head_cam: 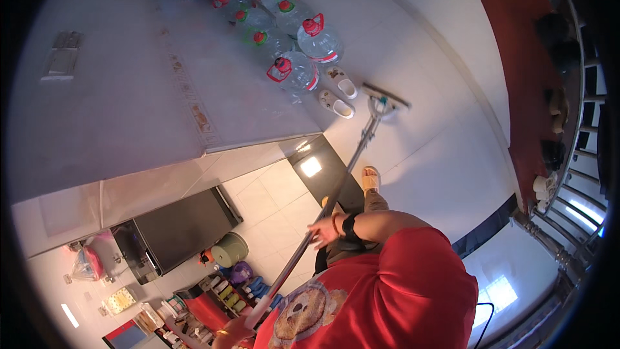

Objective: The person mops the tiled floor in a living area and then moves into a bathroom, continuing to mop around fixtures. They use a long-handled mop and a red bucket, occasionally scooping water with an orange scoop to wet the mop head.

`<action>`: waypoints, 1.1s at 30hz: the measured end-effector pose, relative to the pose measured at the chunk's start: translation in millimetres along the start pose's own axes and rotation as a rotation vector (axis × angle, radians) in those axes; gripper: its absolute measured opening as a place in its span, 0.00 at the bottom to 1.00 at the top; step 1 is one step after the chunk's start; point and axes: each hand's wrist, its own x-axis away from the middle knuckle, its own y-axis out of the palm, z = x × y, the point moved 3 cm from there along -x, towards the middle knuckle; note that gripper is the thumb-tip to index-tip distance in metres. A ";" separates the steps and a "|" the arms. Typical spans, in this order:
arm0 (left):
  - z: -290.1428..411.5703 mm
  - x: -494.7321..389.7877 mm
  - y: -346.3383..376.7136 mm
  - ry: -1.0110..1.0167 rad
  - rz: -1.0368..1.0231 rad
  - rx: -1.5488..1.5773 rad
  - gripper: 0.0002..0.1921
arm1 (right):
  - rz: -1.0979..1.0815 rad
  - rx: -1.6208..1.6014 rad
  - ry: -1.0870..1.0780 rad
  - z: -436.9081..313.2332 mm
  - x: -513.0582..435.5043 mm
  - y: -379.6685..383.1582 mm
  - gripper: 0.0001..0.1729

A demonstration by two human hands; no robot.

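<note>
A long-handled flat mop (353,159) runs diagonally in front of me, its head (385,97) against the pale tiled floor. My left hand (235,333), at the lower picture edge, grips the light-coloured end of the pole. Further down the handle, my right hand (325,231) is loosely wrapped around the shaft with some fingers extended; a black band (348,225) circles that wrist. Beside the mop head rests a pair of white clogs (337,104). Behind them stand several large clear water bottles (319,41) with red or green caps and handles.
The wall (126,106) and its projecting corner border the floor at left. A dark floor strip (334,167) crosses near my feet. Lower left are a dark cabinet (186,232), a green bin (230,249) and a shoe rack (225,293). Railings (581,179) and shoes line the right.
</note>
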 end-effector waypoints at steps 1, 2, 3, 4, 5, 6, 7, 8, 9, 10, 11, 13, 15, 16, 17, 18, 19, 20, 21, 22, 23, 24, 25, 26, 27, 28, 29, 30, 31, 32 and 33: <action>-12.9 11.2 -12.6 0.023 0.053 -0.065 0.25 | -0.063 -0.055 0.046 15.2 -1.2 18.8 0.17; -21.5 20.3 -27.0 0.048 0.102 -0.131 0.25 | -0.009 -0.070 -0.019 19.8 -2.8 31.6 0.16; -25.2 27.2 -38.4 0.074 0.144 -0.203 0.24 | 0.011 -0.088 -0.088 22.6 -2.5 40.6 0.14; -22.1 29.3 -47.1 0.107 0.183 -0.288 0.23 | -0.016 -0.092 -0.144 19.4 -0.9 45.2 0.14; -14.4 24.7 -54.5 0.090 0.227 -0.288 0.22 | 0.009 -0.101 -0.184 13.3 -1.8 44.6 0.14; -1.1 16.0 -59.7 0.080 0.266 -0.294 0.21 | 0.030 -0.104 -0.229 3.1 -0.6 38.5 0.14; 14.0 9.0 -60.9 0.014 0.278 -0.315 0.20 | 0.058 -0.096 -0.278 -8.4 3.3 26.0 0.13; 35.1 -2.4 -55.7 0.010 0.241 -0.241 0.19 | 0.088 -0.142 -0.411 -23.6 10.3 10.0 0.12; 63.7 -16.5 -48.1 0.092 0.265 -0.271 0.19 | 0.174 -0.185 -0.508 -38.7 20.4 -7.5 0.12; 98.2 -27.5 -40.4 0.319 0.328 -0.364 0.18 | 0.350 -0.252 -0.737 -54.9 36.9 -26.8 0.13; 129.4 -44.5 -31.7 0.330 0.290 -0.389 0.18 | 0.364 -0.203 -0.820 -73.7 61.5 -46.4 0.13; 194.7 -65.9 -11.6 0.536 0.283 -0.486 0.20 | 0.821 -0.163 -1.066 -109.6 126.7 -85.9 0.11; 241.2 -78.2 11.3 0.570 0.162 -0.346 0.22 | 0.856 -0.230 -1.250 -121.5 192.6 -116.6 0.09; 262.1 -83.4 20.1 0.622 0.139 -0.391 0.22 | 0.841 -0.238 -1.202 -124.3 223.3 -128.7 0.09; 275.7 -84.2 25.6 0.712 0.133 -0.418 0.22 | 0.840 -0.233 -1.158 -121.6 243.6 -135.7 0.09; 281.5 -84.6 29.5 0.719 0.114 -0.476 0.22 | 0.840 -0.247 -1.174 -116.4 254.7 -137.8 0.10; 284.9 -85.7 32.0 0.763 0.112 -0.511 0.21 | 0.858 -0.242 -1.192 -109.9 262.3 -138.8 0.10; 282.7 -86.4 33.0 0.787 0.108 -0.557 0.21 | 0.836 -0.208 -1.209 -100.8 261.7 -136.8 0.11; 276.7 -88.5 32.9 0.790 0.098 -0.586 0.21 | 0.867 -0.202 -1.233 -89.2 257.1 -135.3 0.12; 268.2 -92.3 31.7 0.784 0.090 -0.626 0.21 | 0.896 -0.265 -1.216 -75.4 247.1 -135.1 0.11; 257.2 -97.8 29.9 0.766 0.089 -0.672 0.21 | 0.916 -0.302 -1.210 -61.6 235.4 -135.9 0.12; 244.3 -104.4 28.0 0.759 0.081 -0.690 0.21 | 0.991 -0.259 -1.113 -49.1 223.6 -137.9 0.12; 230.2 -112.5 25.7 0.748 0.082 -0.712 0.22 | 0.927 -0.330 -1.157 -34.5 206.1 -137.7 0.14; 211.3 -120.6 23.0 0.712 0.076 -0.744 0.22 | 0.908 -0.341 -1.138 -22.1 186.6 -136.9 0.15; 190.3 -126.6 18.4 0.713 0.087 -0.740 0.22 | 0.906 -0.352 -1.118 -10.2 164.8 -135.0 0.16; 166.9 -133.1 10.4 0.691 0.096 -0.746 0.22 | 0.885 -0.351 -1.057 -2.3 138.9 -130.4 0.17; 140.1 -138.9 0.0 0.675 0.117 -0.754 0.22 | 0.840 -0.334 -1.016 4.0 110.1 -123.3 0.18; 110.1 -143.9 -12.9 0.674 0.151 -0.749 0.21 | 0.807 -0.310 -0.973 10.1 80.1 -114.6 0.19; 78.4 -149.9 -27.8 0.649 0.161 -0.773 0.20 | 0.737 -0.209 -0.909 17.3 46.9 -102.5 0.21; 45.6 -153.0 -47.4 0.655 0.192 -0.792 0.20 | 0.574 -0.238 -0.890 23.8 8.0 -85.2 0.23; 10.2 -153.4 -71.0 0.669 0.176 -0.780 0.18 | 0.532 -0.204 -0.886 31.0 -31.8 -66.5 0.25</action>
